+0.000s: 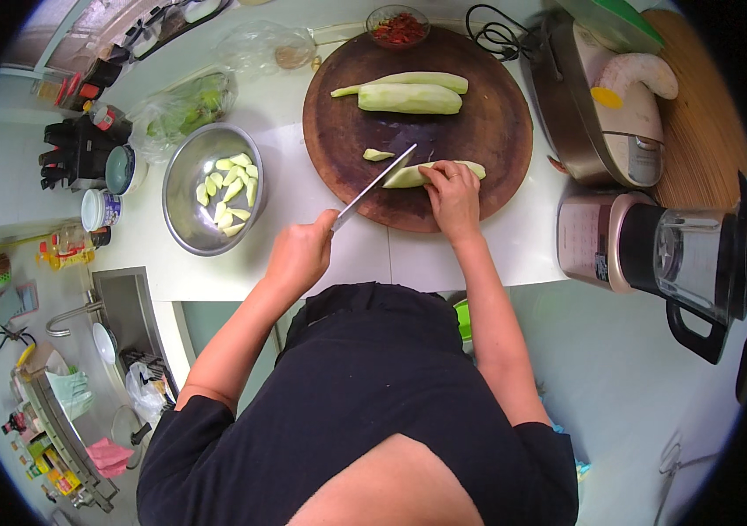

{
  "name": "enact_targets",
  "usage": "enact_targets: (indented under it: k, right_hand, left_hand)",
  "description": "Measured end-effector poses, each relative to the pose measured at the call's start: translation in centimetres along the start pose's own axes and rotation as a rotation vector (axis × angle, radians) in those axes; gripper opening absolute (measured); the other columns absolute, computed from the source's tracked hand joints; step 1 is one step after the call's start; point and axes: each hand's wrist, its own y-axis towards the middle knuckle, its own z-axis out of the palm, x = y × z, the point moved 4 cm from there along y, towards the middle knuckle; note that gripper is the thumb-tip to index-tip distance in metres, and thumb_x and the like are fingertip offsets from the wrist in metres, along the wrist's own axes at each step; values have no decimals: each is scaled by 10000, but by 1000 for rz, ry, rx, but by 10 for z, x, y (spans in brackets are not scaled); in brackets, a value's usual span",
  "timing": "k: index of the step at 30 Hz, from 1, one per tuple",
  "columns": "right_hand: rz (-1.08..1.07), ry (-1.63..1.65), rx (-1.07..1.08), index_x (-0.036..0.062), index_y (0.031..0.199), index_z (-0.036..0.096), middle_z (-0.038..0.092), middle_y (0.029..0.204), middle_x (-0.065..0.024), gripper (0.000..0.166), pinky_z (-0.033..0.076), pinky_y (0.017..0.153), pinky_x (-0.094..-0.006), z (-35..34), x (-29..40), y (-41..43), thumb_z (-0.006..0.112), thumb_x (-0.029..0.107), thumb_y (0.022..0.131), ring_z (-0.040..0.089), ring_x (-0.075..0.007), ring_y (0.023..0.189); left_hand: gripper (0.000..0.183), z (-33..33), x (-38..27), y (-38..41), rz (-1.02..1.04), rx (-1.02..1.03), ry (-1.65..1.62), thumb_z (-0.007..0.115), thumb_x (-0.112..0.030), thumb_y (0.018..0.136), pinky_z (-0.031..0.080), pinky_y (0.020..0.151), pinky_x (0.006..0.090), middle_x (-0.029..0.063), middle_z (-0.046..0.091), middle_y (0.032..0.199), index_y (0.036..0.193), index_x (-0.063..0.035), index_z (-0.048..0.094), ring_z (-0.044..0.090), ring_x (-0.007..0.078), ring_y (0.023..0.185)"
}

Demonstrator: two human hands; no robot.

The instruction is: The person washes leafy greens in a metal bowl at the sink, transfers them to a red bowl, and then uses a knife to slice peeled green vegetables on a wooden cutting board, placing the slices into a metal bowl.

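My left hand (300, 255) grips the handle of a kitchen knife (373, 185), its blade slanting up and right over the round wooden chopping board (508, 138). Under the fingers of my right hand (455, 200) lies a peeled pale-green gourd (405, 176), its left end close to the blade. One cut wedge (377, 155) rests just left of the blade's upper part. Farther back on the board are peeled gourd pieces (409, 99), side by side. Left of the board, a steel bowl (172, 223) holds several cut wedges (233, 189).
A glass bowl of chopped red pieces (400, 29) stands at the board's back edge. Bagged green vegetables (192, 108) lie behind the steel bowl. A rice cooker (567, 98) and a blender (689, 256) stand at right, a sink (125, 296) at left. A black cable (495, 33) lies behind.
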Motion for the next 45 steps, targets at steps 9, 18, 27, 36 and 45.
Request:
enact_targets:
  k: [9,18,27,36,45]
  right_hand:
    - [-1,-10,-49,113,971,675,596,978,-24,265,412,886,-396,2,3,-3,696,66,711,555,-244,969]
    - [24,-8,26,119,864,673,616,1087,-19,174,363,1022,-462,-14,-2,-7,682,32,713,552,-261,1070]
    - [41,89,119,81,747,645,649,1033,-28,80,351,1041,-495,-8,-12,-18,646,8,713,567,-240,1058]
    - [28,73,103,83,765,641,645,1046,-29,102,352,1041,-484,-7,-12,-21,648,5,700,563,-242,1068]
    - [70,-37,97,145,1045,612,612,1047,-33,368,374,945,-472,-11,-12,-17,660,1,710,546,-251,1064]
  left_hand:
    - [240,37,-7,0,-41,62,180,492,10,783,477,553,511,190,606,630,1013,-59,496,604,410,590]
    - [201,41,32,18,-69,-10,-41,545,-42,842,436,588,526,237,587,694,1038,-76,519,582,443,697]
    - [226,4,-3,-10,-62,134,-4,558,-55,836,457,592,504,223,589,669,1060,-83,563,590,427,656]
    - [260,41,-1,-8,57,86,118,494,-12,801,476,557,498,181,611,651,1050,-82,524,608,394,607]
    - [149,45,35,8,-77,-76,-176,540,-56,834,445,608,532,226,598,700,982,-73,541,582,445,692]
